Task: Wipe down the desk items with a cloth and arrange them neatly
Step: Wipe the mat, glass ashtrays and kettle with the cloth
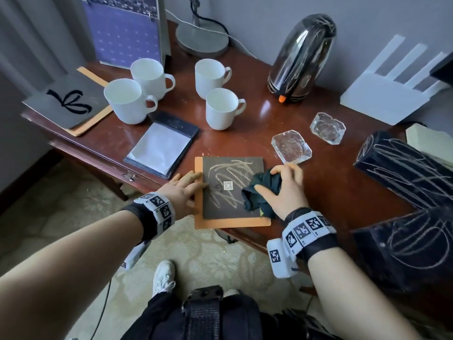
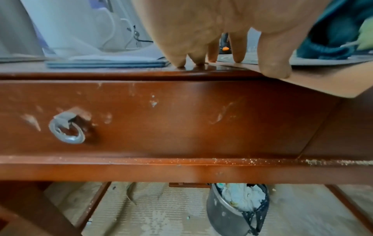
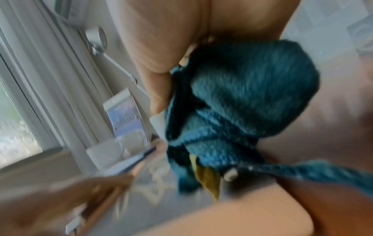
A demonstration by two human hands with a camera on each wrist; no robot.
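Note:
A dark card [image 1: 230,187] marked with pale scribbles lies on an orange folder [image 1: 232,223] at the desk's front edge. My right hand [image 1: 282,190] grips a bunched teal cloth [image 1: 259,195] on the card's right side; the right wrist view shows the cloth [image 3: 238,111] blurred against the palm. My left hand [image 1: 186,187] lies flat with straight fingers on the folder's left edge, fingertips [image 2: 274,71] pressing the folder [image 2: 322,83] and the desk top.
Several white mugs [image 1: 218,107], a notepad holder [image 1: 163,149], two glass ashtrays [image 1: 291,147], a scribbled kettle [image 1: 301,60], a router [image 1: 382,94] and dark scribbled boxes [image 1: 404,170] crowd the wooden desk [image 1: 343,192]. A drawer ring [image 2: 67,131] and waste bin [image 2: 240,207] sit below.

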